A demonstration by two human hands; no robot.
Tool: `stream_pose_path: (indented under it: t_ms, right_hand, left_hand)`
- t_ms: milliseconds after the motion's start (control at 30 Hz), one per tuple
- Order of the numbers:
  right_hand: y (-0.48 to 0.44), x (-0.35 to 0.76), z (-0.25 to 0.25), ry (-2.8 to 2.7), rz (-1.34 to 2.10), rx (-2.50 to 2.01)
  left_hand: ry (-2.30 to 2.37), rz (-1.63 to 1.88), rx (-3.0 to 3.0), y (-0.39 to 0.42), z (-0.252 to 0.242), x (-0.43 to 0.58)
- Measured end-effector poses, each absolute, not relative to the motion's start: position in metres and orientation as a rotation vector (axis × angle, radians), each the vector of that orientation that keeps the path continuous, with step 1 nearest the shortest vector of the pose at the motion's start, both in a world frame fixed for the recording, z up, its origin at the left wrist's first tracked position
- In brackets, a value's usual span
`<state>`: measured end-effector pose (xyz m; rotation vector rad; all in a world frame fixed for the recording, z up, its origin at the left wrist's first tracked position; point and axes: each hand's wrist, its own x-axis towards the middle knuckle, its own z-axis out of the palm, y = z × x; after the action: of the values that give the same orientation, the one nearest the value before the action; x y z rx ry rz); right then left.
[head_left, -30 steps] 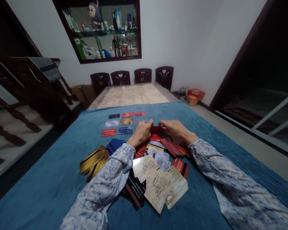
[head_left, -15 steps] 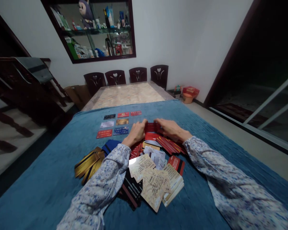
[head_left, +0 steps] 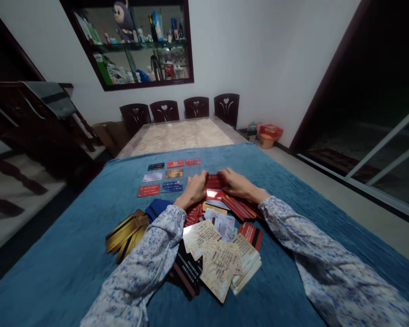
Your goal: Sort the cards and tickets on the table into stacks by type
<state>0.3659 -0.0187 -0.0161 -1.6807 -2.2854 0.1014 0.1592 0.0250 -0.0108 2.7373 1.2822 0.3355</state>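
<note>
Between my left hand [head_left: 196,188] and my right hand [head_left: 237,184] is a dark red card [head_left: 215,180], held by its two short ends with curled fingers. Just below it lies a bright red card [head_left: 214,194] with a glare spot. A fan of red cards [head_left: 240,208] spreads under my right wrist. Nearer me, beige cards [head_left: 221,265] overlap white cards [head_left: 221,222] and black cards [head_left: 189,268]. Gold cards [head_left: 127,234] and blue cards [head_left: 158,208] sit left of my left forearm. Whether the dark red piece is one card or a small stack, I cannot tell.
Several single cards lie in rows at the far left, among them a blue patterned card [head_left: 172,186] and a gold card [head_left: 173,173]. A blue cloth [head_left: 71,254] covers the near table; the bare marbled tabletop [head_left: 184,132] extends beyond. Dark chairs [head_left: 163,111] stand behind.
The dark red card has tilted so that more of its face shows between my hands. My right fingers have shifted slightly; the surrounding piles look the same.
</note>
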Motion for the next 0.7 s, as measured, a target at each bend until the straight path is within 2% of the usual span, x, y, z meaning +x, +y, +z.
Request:
stream_pose_path:
  t_ms: [700]
  right_hand:
    - [-0.0155,0.3729,-0.0167,-2.288,-0.204,-1.64]
  left_hand:
    - [1.29,0.388,2.783,0.0224,-0.0018,0.1582]
